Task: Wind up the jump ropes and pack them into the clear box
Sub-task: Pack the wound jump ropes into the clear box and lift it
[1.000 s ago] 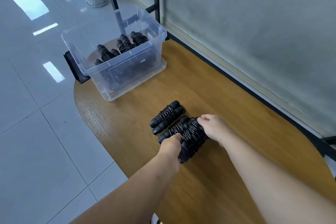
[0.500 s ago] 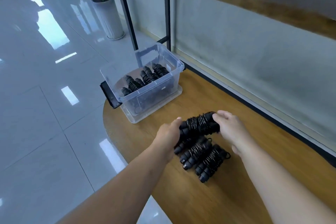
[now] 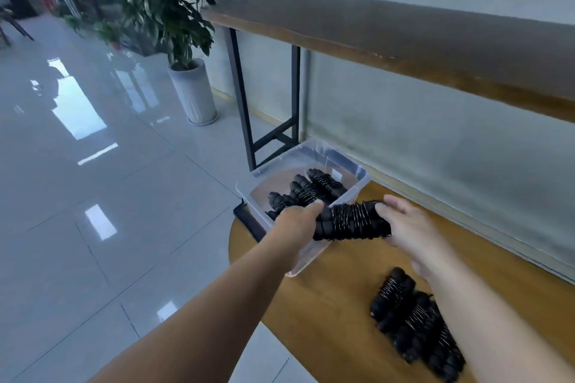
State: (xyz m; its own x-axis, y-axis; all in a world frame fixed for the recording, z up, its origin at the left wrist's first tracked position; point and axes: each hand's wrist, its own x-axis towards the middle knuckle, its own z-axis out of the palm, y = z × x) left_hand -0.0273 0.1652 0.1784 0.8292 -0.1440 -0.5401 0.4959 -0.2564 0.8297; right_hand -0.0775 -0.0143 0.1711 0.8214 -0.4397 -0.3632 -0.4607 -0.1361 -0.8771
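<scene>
We cannot see all of the clear box [image 3: 348,196]: our left hand [image 3: 295,225] and forearm cover its near corner, and the wound jump rope bundle [image 3: 351,222] we carry hides part of its near wall. Its thin plastic sides are see-through and a little glossy, so the edges are hard to trace against the pale floor [image 3: 93,227]. Inside lie several packed rope bundles [image 3: 306,191], black ribbed handles wrapped in dark cord, but how many we cannot tell (they blur into one another).

The carried bundle hangs just above the box's near rim, lying crosswise. The left grip has its fingers curled round one end; the right hand [image 3: 404,227] pinches the other end with thumb and fingers closed on it. Fine pale flecks glint along its tight coils.

Two more wound bundles [image 3: 413,320] lie on the wooden worktop [image 3: 326,314], near our right forearm, which covers their far side; the frame's lower edge cuts the worktop off. The worktop is warm, grained wood with a rounded end. A dark flat object [image 3: 249,224] pokes out beside the box, too little showing to name.
</scene>
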